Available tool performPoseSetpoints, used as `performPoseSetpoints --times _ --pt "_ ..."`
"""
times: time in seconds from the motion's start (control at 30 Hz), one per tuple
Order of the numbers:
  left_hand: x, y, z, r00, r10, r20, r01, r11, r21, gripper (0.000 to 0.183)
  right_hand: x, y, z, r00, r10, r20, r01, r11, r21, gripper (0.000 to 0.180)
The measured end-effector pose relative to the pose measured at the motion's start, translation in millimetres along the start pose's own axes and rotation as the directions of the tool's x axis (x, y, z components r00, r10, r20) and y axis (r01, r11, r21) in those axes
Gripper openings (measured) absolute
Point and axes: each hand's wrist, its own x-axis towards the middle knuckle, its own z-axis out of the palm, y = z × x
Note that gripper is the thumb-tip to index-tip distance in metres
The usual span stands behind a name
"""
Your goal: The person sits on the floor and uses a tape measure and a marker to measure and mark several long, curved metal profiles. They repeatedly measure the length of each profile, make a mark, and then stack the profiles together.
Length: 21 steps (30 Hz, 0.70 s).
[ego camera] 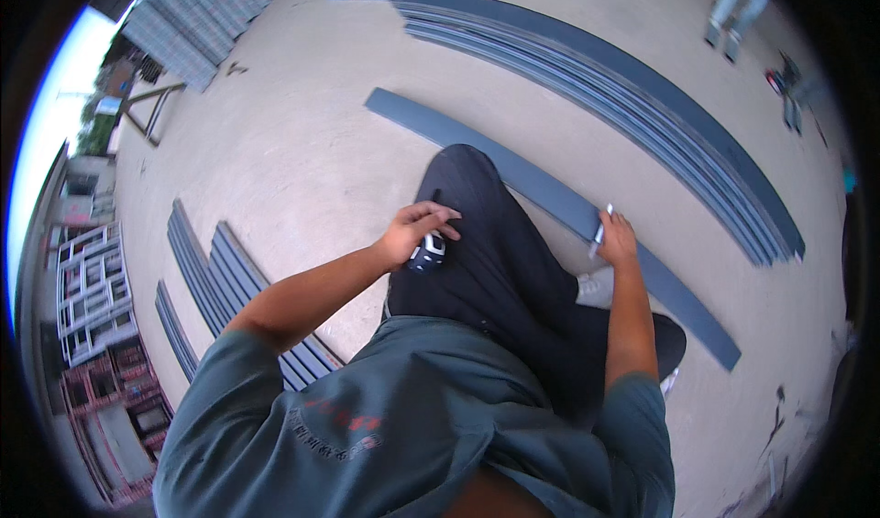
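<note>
My left hand (419, 228) is over my raised thigh, fingers curled around a dark-and-white device that looks like a tape measure (427, 252). A short dark piece stands up just beyond those fingers. My right hand (618, 240) rests at a long flat grey plank (550, 191) lying on the concrete floor. It grips a slim whitish tool (597, 238) set across the plank's width; blur hides its exact kind. The plank runs diagonally before me, passing behind my knee.
Beyond the plank lies a long stack of grey profiles (584, 85). More ribbed grey lengths (237, 260) are at my left. Metal frames (89, 291) stand at far left, near a trestle (152, 112) and a corrugated stack (199, 23). A person's legs (735, 12) show at upper right.
</note>
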Motion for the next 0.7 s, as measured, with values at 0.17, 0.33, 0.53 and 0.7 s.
performPoseSetpoints --times 0.17,0.33,0.53,0.7 --pt "1 4 -6 0.997 -0.053 0.056 0.048 0.995 0.090 0.045 1 -17 1 0.783 0.483 0.391 -0.561 0.280 0.779 0.067" --pt "13 19 5 0.987 -0.012 -0.158 0.059 0.953 0.298 0.052 45 -14 21 0.988 0.154 -0.030 -0.151 0.986 0.073 0.036" --pt "25 24 5 0.987 -0.063 -0.145 0.101 0.957 0.271 0.050 60 -21 36 0.994 0.102 -0.030 -0.105 0.983 -0.148 0.030" --pt "22 27 10 0.987 -0.065 -0.147 0.103 0.956 0.273 0.051 63 -20 32 0.994 0.104 -0.017 -0.106 0.985 -0.138 0.031"
